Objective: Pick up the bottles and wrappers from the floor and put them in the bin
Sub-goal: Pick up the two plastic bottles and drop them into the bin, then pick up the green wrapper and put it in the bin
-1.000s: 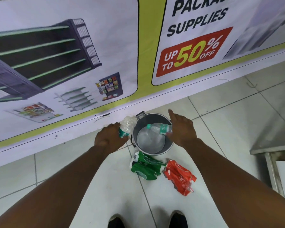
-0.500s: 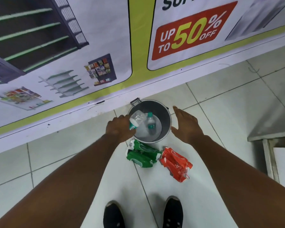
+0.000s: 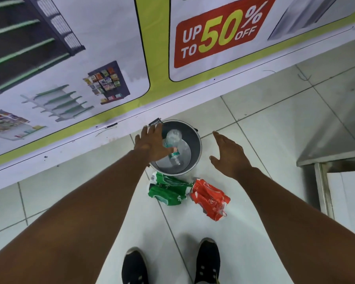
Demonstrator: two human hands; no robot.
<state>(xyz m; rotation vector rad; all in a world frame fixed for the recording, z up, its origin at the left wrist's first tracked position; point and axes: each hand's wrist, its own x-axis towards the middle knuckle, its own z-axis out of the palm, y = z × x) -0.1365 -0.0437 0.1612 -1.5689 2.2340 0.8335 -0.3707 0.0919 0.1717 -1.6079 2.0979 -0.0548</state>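
A round grey metal bin (image 3: 196, 148) stands on the tiled floor against the wall. Two clear plastic bottles with green labels lie inside it: a crumpled bottle (image 3: 172, 137) and a second bottle (image 3: 175, 157) below it. My left hand (image 3: 152, 143) hovers over the bin's left rim, fingers spread, holding nothing. My right hand (image 3: 229, 153) is open to the right of the bin, apart from it. A green wrapper (image 3: 168, 190) and a red wrapper (image 3: 210, 199) lie crumpled on the floor just in front of the bin.
A printed banner (image 3: 111, 58) covers the wall behind the bin. A steel table (image 3: 334, 146) with its leg stands at the right. My two black shoes (image 3: 170, 263) are on the white tiles (image 3: 264, 124) below the wrappers.
My right hand dropped its bottle into the bin and drew back to the right. My left hand then let go of the crumpled bottle, which now lies in the bin, and opened.
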